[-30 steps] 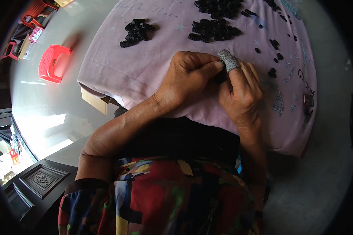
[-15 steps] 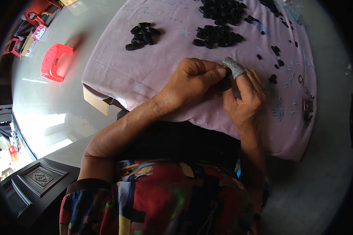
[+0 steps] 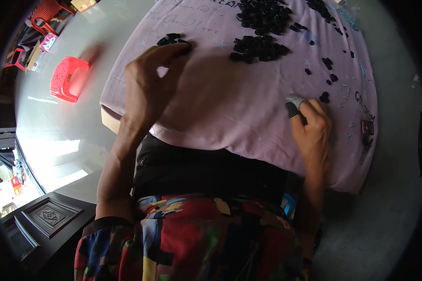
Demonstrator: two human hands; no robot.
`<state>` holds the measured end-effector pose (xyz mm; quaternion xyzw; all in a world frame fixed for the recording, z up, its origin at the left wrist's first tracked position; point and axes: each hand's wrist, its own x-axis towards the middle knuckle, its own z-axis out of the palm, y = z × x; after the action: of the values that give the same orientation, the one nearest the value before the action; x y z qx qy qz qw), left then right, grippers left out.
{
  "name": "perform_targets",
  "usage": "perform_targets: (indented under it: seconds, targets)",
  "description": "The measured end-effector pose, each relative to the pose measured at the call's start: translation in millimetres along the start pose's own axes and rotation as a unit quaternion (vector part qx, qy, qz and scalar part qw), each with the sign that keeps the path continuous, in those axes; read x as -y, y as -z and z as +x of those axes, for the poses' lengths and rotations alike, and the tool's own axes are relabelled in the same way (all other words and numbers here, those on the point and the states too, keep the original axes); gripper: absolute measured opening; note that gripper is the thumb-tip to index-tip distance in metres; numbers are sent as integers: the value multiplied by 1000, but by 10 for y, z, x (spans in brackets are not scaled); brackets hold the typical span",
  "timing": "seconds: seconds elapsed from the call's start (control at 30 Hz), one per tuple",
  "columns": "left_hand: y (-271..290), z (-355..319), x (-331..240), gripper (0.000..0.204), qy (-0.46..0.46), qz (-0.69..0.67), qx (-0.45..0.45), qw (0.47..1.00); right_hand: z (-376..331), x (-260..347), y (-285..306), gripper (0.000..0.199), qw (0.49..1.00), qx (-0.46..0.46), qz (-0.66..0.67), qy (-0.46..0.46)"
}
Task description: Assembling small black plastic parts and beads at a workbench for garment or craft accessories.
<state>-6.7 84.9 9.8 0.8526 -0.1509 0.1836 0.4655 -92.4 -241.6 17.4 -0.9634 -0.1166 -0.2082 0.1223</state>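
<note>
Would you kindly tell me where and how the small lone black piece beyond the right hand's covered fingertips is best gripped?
I'd pinch the lone black piece by two opposite sides, coming from above and the near side with the right hand. It lies apart on the pink cloth, so its sides look free. Its finer shape is too small to tell.

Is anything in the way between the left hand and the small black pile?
Nothing visible: the left hand has its fingertips at the near edge of the small black pile. Whether they touch it, I cannot tell.
</note>
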Motion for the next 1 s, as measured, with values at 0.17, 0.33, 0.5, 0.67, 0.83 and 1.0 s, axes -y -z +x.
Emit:
perform_targets:
  seconds: [0.17, 0.33, 0.5, 0.67, 0.83, 1.0]
  targets:
    - [54, 31, 169, 27, -20, 107, -4, 994, 45, -105, 64, 7, 998, -43, 33, -44]
    - [-23, -7, 53, 27, -13, 64, -43, 997, 6, -132, 133, 10, 996, -38, 36, -66]
    - [-101, -237, -163, 28, -157, 7, 68, 985, -28, -161, 86, 9, 994, -52, 64, -69]
    - [-122, -510, -121, 29, -197, 71, 121, 970, 106, -312, 216, 9, 992, -45, 52, -106]
    - [-149, -517, -109, 30, -202, 85, 103, 970, 94, -310, 427, 15, 964, 30, 65, -258]
    - [-153, -502, -87, 32, -212, 87, 105, 968, -65, -266, 306, 17, 980, 51, 72, -179]
